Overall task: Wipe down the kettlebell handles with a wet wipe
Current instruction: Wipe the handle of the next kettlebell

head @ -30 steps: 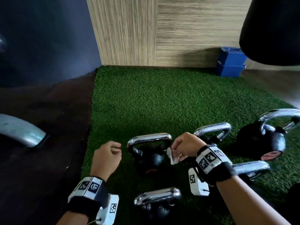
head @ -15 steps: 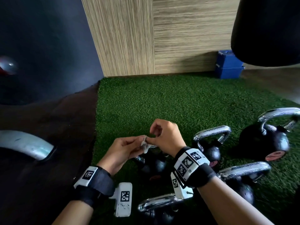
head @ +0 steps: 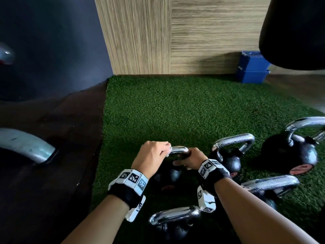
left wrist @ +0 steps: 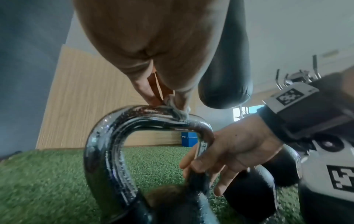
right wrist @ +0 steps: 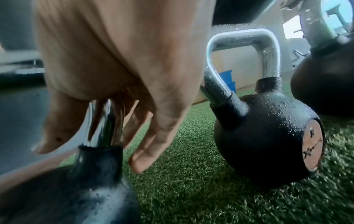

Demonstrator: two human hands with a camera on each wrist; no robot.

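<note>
Several black kettlebells with chrome handles stand on green turf. My left hand pinches a small white wet wipe against the top bar of the nearest kettlebell's handle. In the left wrist view the wipe is bunched on the bar near the right bend of the handle. My right hand holds that handle's right leg, thumb on one side and fingers on the other. The ball of this kettlebell sits mostly hidden under my hands.
Close on the right stands a second kettlebell, and a larger one further right. Two more handles lie near my forearms. A blue box, a hanging black bag, a curved metal tube on dark floor.
The wipe passed from my right hand to my left in front of me. My left hand now presses it on the handle, and my right hand has dropped onto the handle's right leg.
</note>
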